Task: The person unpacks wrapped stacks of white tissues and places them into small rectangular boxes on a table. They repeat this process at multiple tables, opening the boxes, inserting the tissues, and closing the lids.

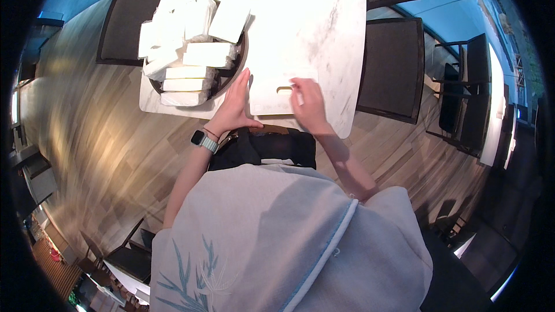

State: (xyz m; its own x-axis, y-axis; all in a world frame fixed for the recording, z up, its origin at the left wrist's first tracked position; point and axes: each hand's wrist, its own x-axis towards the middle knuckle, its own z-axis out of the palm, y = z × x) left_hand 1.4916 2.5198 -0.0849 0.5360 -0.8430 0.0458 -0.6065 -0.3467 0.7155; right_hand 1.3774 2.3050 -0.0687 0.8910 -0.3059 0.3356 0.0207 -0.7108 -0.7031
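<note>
A white rectangular box [271, 103] with an oval slot, probably a tissue or napkin box, lies near the front edge of the marble-topped table. My left hand [235, 106] stands along its left side, fingers straight together and thumb spread apart, holding nothing. At the box's right part, my right hand [308, 103] has bent fingers next to the slot [284, 90]. Blur and glare hide whether anything is between those fingers. Left of the box, a dark round tray [243, 58] carries several white packs [185, 85] in clear plastic wrap, stacked and leaning on one another.
Strong light washes out much of the white marble tabletop [334, 52]. Dark padded chairs [390, 69] stand along its right side, and another chair [128, 17] is at its left. A wood-look floor [99, 138] surrounds the table. More furniture stands farther off.
</note>
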